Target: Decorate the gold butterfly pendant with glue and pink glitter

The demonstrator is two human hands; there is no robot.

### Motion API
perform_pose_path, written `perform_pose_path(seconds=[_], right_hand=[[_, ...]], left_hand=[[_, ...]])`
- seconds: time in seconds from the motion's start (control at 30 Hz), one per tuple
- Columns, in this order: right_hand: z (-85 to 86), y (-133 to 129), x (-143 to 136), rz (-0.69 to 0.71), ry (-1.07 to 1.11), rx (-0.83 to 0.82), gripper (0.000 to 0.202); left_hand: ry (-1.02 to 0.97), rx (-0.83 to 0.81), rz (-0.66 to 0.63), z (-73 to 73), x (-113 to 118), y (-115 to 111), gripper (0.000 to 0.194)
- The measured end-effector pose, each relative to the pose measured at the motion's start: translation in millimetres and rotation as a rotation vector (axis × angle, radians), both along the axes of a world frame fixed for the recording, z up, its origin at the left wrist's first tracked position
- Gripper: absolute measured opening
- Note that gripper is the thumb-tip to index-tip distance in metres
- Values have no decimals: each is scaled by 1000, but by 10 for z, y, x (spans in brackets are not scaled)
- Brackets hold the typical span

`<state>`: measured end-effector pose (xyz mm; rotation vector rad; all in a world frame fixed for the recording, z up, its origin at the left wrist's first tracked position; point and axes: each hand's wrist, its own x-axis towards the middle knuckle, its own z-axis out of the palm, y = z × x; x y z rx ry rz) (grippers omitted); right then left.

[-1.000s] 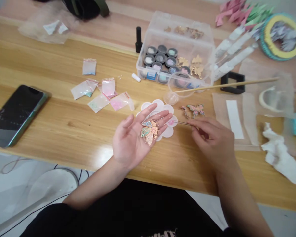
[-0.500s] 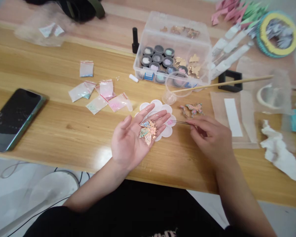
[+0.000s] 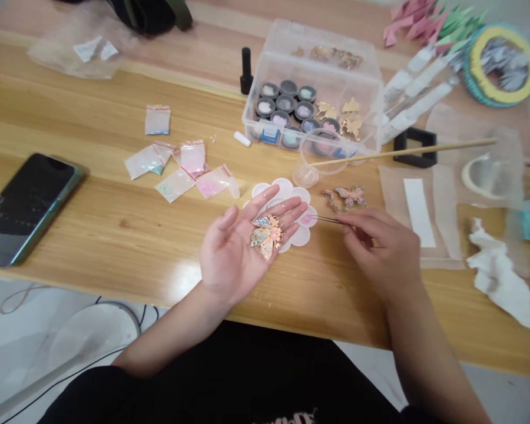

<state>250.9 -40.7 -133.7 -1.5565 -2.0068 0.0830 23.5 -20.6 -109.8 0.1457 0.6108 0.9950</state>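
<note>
While holding the left hand palm up with fingers loosely spread, supports a butterfly at the finger bases. Pinches tweezers in the fingers of the right hand, with tips at pink bits on a white tray partly hidden by the left fingers. Wears a shirt with lettering too cut off to read; has, far beyond the left fingers, slips too blurred to read.

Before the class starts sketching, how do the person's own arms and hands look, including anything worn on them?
The left hand and right hand are gloveless, with no ring, watch or bracelet visible. Both forearms are uncovered. A plain black left sleeve shows; only a dark sliver appears at the right. The black top carries pale lettering, cut off at the lower edge.
</note>
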Motion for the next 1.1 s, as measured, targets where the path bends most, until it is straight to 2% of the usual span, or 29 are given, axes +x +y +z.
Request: perform_pose_path(seconds=[0.5, 0.8, 0.93, 1.03, 1.1], right_hand=[[-45, 14, 6, 16, 2, -11, 21], [-20, 0, 5, -9, 6, 2, 19], [44, -34, -55, -28, 83, 29, 20], [121, -79, -162, 27, 186, 61, 24], [161, -104, -235, 107, 197, 25, 28]], left_hand=[[6, 10, -6, -5, -8, -2, 48], [17, -20, -1, -2, -1, -1, 54], [21, -28, 7, 3, 6, 3, 57], [-17, -3, 2, 8, 14, -1, 57], [-42, 12, -9, 9, 18, -7, 58]])
